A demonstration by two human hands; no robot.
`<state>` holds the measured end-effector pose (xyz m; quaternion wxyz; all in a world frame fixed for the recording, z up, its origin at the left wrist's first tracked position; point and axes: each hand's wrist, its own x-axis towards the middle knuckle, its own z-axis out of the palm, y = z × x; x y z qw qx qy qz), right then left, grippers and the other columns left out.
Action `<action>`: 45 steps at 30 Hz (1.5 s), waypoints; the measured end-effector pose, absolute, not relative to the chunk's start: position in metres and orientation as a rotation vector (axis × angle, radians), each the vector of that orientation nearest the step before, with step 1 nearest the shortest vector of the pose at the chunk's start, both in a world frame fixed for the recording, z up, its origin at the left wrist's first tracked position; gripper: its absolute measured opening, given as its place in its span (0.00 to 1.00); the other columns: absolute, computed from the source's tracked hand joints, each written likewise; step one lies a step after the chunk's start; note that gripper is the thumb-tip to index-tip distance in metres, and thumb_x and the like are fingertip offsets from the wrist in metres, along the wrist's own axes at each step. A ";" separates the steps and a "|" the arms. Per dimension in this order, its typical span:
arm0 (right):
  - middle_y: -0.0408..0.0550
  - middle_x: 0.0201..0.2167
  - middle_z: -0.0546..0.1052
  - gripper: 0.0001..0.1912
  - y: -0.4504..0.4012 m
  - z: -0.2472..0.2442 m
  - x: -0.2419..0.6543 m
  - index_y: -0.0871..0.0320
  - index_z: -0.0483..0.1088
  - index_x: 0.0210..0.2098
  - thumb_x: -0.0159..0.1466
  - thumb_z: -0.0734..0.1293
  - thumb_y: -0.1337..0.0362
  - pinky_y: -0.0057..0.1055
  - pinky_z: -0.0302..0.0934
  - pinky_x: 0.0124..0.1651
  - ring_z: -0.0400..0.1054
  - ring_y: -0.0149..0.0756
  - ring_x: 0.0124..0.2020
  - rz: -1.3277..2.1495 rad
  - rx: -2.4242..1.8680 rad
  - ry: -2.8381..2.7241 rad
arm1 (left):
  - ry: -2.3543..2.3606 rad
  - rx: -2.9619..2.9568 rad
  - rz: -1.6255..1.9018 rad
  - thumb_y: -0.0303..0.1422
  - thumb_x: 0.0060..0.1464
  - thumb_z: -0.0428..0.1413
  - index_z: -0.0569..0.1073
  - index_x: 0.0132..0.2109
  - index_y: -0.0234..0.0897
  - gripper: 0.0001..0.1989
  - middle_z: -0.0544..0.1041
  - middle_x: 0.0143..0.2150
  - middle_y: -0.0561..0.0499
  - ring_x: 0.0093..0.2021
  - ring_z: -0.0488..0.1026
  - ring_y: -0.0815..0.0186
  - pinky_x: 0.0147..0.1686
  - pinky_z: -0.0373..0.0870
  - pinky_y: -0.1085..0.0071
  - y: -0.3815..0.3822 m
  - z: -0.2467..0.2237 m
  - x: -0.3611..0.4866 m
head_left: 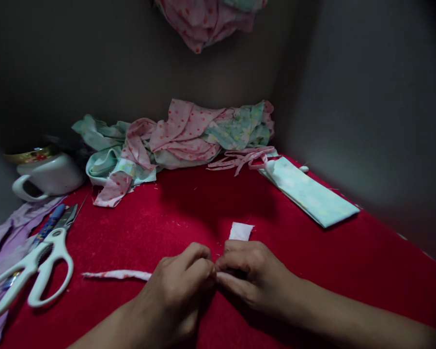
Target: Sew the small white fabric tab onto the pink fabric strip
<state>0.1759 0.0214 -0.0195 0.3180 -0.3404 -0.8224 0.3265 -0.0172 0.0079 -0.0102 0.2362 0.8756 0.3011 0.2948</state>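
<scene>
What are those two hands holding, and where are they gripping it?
Both the left hand and right hand pinch a narrow white fabric strip near its middle, fingertips meeting; one end trails left on the red cloth, the other pokes out above.

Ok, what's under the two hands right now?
A thin white strip runs out from under the left hand, and a white end shows past the right hand, on the red cloth. The pinched middle is covered.
</scene>
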 end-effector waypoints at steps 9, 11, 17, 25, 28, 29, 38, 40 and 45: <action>0.45 0.22 0.70 0.06 0.023 -0.016 0.175 0.62 0.76 0.29 0.59 0.66 0.70 0.23 0.54 0.26 0.61 0.27 0.23 0.928 -0.880 -2.169 | 0.837 2.528 0.757 0.18 0.52 0.44 0.63 0.37 0.36 0.10 0.66 0.33 0.48 0.28 0.62 0.67 0.23 0.56 0.72 0.006 -0.013 -0.018; 0.45 0.22 0.69 0.06 0.024 -0.016 0.176 0.63 0.75 0.29 0.59 0.65 0.69 0.23 0.54 0.25 0.61 0.26 0.23 0.926 -0.875 -2.164 | 0.823 2.532 0.775 0.18 0.52 0.43 0.62 0.37 0.36 0.10 0.65 0.32 0.49 0.27 0.61 0.67 0.23 0.55 0.72 0.005 -0.014 -0.018; 0.45 0.22 0.69 0.07 0.024 -0.016 0.176 0.63 0.75 0.29 0.60 0.66 0.67 0.24 0.54 0.26 0.62 0.27 0.23 0.956 -0.849 -2.160 | 0.822 2.618 0.738 0.19 0.52 0.45 0.62 0.40 0.35 0.10 0.66 0.33 0.48 0.27 0.61 0.66 0.21 0.52 0.72 0.005 -0.015 -0.018; 0.45 0.22 0.71 0.07 0.022 -0.013 0.175 0.63 0.75 0.28 0.59 0.67 0.66 0.22 0.53 0.24 0.62 0.26 0.22 0.965 -0.740 -2.115 | 0.754 2.155 0.799 0.21 0.58 0.40 0.58 0.34 0.38 0.08 0.63 0.30 0.53 0.28 0.59 0.70 0.27 0.59 0.73 0.008 -0.002 -0.020; 0.46 0.22 0.71 0.07 0.022 -0.013 0.174 0.63 0.75 0.27 0.60 0.67 0.67 0.22 0.53 0.25 0.62 0.26 0.22 0.980 -0.753 -2.130 | 0.781 2.072 0.707 0.21 0.57 0.40 0.59 0.36 0.38 0.09 0.64 0.31 0.53 0.29 0.60 0.70 0.29 0.60 0.73 0.009 0.004 -0.019; 0.46 0.22 0.71 0.08 0.022 -0.013 0.174 0.63 0.75 0.27 0.60 0.66 0.67 0.22 0.54 0.25 0.62 0.26 0.22 0.987 -0.766 -2.141 | 0.772 2.062 0.669 0.20 0.56 0.41 0.59 0.36 0.38 0.09 0.64 0.32 0.53 0.30 0.60 0.70 0.29 0.60 0.73 0.009 0.005 -0.019; 0.45 0.20 0.70 0.09 0.022 -0.015 0.171 0.63 0.74 0.25 0.58 0.64 0.70 0.22 0.51 0.23 0.60 0.26 0.21 0.921 -0.878 -2.135 | 0.715 2.164 0.674 0.18 0.53 0.44 0.59 0.33 0.37 0.09 0.62 0.34 0.51 0.32 0.60 0.70 0.28 0.59 0.74 0.006 0.001 -0.019; 0.44 0.20 0.70 0.07 0.023 -0.015 0.171 0.63 0.75 0.25 0.57 0.64 0.71 0.22 0.51 0.23 0.60 0.25 0.21 0.916 -0.884 -2.127 | 0.713 2.202 0.715 0.18 0.53 0.45 0.59 0.32 0.36 0.09 0.61 0.33 0.51 0.30 0.60 0.70 0.26 0.57 0.75 0.006 -0.002 -0.019; 0.45 0.21 0.70 0.07 0.022 -0.012 0.172 0.63 0.75 0.26 0.57 0.65 0.70 0.22 0.51 0.23 0.61 0.25 0.21 0.954 -0.899 -2.131 | 0.689 2.317 0.802 0.17 0.52 0.44 0.60 0.33 0.36 0.10 0.60 0.32 0.51 0.28 0.57 0.70 0.24 0.55 0.74 0.006 -0.010 -0.020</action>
